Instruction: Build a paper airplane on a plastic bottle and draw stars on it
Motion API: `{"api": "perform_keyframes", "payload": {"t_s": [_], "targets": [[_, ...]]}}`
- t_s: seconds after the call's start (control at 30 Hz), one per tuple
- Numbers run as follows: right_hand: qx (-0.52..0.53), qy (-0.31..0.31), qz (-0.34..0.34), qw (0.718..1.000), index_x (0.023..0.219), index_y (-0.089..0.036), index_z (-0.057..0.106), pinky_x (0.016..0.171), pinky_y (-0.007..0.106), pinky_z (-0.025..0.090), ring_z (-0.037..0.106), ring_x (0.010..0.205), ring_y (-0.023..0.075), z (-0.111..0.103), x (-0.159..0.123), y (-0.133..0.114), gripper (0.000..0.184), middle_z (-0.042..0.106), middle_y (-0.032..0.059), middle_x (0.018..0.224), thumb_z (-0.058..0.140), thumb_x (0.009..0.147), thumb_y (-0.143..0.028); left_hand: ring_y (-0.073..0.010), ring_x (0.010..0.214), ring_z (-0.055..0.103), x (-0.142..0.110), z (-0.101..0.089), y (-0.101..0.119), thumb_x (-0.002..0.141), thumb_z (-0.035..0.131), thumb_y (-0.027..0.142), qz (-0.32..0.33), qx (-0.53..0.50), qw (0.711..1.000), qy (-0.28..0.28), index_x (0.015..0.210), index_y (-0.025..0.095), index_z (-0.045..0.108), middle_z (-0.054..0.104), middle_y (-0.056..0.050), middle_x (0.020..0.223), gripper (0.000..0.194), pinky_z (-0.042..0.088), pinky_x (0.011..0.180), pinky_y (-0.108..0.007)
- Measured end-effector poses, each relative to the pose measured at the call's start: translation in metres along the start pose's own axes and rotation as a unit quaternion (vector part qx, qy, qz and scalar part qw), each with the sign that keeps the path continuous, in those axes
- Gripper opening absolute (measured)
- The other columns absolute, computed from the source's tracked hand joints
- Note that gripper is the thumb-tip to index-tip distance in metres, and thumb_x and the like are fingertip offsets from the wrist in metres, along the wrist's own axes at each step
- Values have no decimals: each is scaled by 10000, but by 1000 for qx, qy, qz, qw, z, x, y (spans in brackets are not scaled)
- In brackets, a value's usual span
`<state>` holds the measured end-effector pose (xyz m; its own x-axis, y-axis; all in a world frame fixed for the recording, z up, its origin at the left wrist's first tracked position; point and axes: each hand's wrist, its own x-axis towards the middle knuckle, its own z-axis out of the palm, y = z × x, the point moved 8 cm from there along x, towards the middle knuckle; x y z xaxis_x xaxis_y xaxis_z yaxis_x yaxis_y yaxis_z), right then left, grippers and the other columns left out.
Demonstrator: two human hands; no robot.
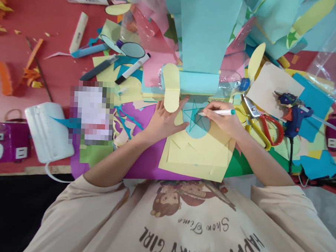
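Observation:
A light blue paper piece with a rounded end point(197, 131) lies on yellow paper sheets point(194, 157) and bears a green star outline, partly coloured in. My right hand point(225, 119) is closed around a white marker with a green end point(221, 112), its tip at the star. With fingers spread, my left hand point(165, 120) rests flat at the left edge of the blue piece. Just beyond it lies a plastic bottle point(231, 82) wrapped in light blue paper, with a blue cap. A yellow rounded strip point(172, 87) hangs from it over my left fingers.
Scissors with red and yellow handles point(272, 130) and a blue glue gun point(295, 120) lie to the right. A black-and-white marker point(133, 68) and a white power adapter point(49, 132) are on the left. Large light blue paper point(207, 31) stands behind the bottle.

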<state>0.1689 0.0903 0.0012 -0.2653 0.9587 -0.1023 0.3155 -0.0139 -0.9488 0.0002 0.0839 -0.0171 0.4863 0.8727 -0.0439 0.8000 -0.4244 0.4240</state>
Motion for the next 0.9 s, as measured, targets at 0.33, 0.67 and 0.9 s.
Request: {"api": "perform_keyframes", "payload": {"t_s": [0.33, 0.67, 0.9], "targets": [[-15, -24, 41, 999, 590, -175, 594, 519, 269, 270, 411, 550, 90, 5, -2, 7, 251, 541, -24, 564, 659, 788, -316, -360, 1366, 440, 0, 1, 0, 874, 566, 465, -1, 1, 1000, -5, 1509, 194, 384, 510, -137, 1466, 714, 326, 1124, -494], [46, 58, 46, 996, 623, -190, 598, 531, 269, 333, 477, 534, 100, -7, 2, 10, 209, 574, -20, 572, 617, 802, -295, -329, 1392, 424, 0, -1, 2, 874, 571, 442, 4, 7, 1000, -6, 1503, 189, 385, 504, -127, 1476, 703, 302, 1152, -465], [3, 51, 6, 999, 711, -193, 627, 547, 277, 313, 462, 559, 105, -6, 1, 5, 227, 553, -27, 594, 632, 858, -365, -330, 1389, 430, 0, -3, 2, 858, 590, 428, 6, -4, 1000, -1, 1497, 199, 392, 515, -121, 1466, 707, 304, 1156, -466]]}}
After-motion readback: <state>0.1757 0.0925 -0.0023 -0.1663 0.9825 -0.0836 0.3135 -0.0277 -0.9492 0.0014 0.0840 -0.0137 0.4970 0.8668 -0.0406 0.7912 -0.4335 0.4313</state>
